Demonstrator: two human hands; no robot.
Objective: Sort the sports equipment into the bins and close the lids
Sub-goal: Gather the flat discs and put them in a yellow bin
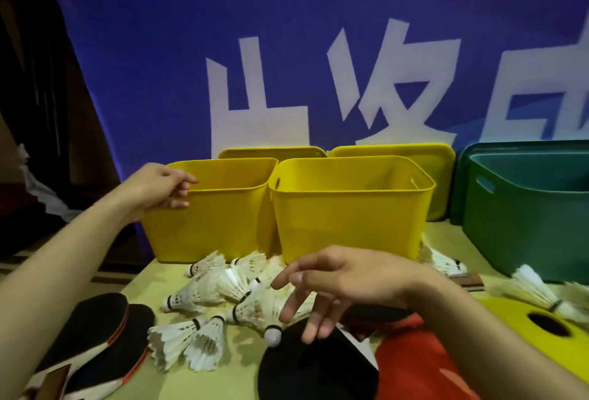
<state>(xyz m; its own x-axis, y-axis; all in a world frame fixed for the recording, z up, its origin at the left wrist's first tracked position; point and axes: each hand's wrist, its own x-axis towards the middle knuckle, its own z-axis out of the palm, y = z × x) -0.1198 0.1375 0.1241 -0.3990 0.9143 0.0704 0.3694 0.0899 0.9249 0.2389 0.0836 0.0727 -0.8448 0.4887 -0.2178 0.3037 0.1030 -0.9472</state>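
Behind your bench (446, 240) hangs a blue banner (159, 65) with white characters. Two yellow bins (347, 218) stand open at centre frame, yellow lids (439, 170) leaning behind them; a green bin (529, 221) stands at right. Shuttlecocks (204, 294) lie heaped on the bench in front of the yellow bins — more at right. Paddles (95, 329) lie lower left. Your left hand (156, 188) holds the left bin's rim, fingers (181, 191) curled over it. Your right hand (347, 281) hovers over the heap — fingers released, holding nothing.

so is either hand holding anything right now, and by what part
The left hand grips the left yellow bin by its near-left rim corner. The right hand holds nothing; its fingers hang relaxed over the shuttlecocks.
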